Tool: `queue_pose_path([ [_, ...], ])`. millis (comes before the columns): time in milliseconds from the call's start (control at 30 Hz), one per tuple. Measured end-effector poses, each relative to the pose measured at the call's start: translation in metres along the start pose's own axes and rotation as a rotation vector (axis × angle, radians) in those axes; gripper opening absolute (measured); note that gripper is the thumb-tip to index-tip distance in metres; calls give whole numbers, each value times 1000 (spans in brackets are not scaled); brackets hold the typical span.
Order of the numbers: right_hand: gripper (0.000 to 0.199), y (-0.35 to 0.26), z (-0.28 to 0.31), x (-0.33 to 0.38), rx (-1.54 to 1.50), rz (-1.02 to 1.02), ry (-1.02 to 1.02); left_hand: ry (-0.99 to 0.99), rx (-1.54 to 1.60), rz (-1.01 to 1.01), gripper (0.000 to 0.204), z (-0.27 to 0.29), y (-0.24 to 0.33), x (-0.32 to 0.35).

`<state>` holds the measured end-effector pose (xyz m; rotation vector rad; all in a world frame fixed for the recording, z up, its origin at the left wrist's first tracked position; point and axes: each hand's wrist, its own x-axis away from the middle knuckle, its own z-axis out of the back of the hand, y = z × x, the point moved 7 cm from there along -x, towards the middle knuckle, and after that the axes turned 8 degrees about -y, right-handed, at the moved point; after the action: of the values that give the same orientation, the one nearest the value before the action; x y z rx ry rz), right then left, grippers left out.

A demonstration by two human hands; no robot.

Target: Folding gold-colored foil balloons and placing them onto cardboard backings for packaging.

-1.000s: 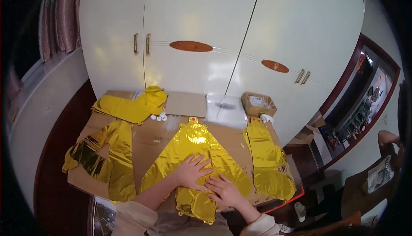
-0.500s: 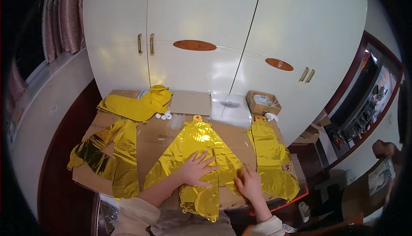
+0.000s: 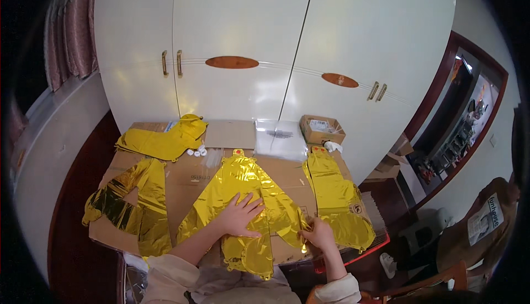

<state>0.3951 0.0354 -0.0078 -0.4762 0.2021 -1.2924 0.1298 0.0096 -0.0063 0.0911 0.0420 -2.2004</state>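
Gold foil piece [image 3: 243,177] lies near centre on the cardboard [image 3: 179,193], left hand [image 3: 243,218] flat on its middle with fingers spread apart, right hand [image 3: 319,233] with thumb and fingertips together, apparently pinching the edge of its right flap. Looks partway: middle mostly laid flat, right flap in hand, left flap spread wide, near end sticking out toward the lap. Left foil [image 3: 152,193], right foil [image 3: 334,188] and far-left foil [image 3: 160,141] lie untouched; can't tell if those are finished.
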Motion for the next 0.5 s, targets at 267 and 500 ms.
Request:
queue_pose_path([
  [267,42,-11,7,25,-446,135,196,19,-20,-7,99,6,3,2],
  [500,36,-128,-8,65,-259,388,134,-97,5,-3,84,0,-1,-3],
])
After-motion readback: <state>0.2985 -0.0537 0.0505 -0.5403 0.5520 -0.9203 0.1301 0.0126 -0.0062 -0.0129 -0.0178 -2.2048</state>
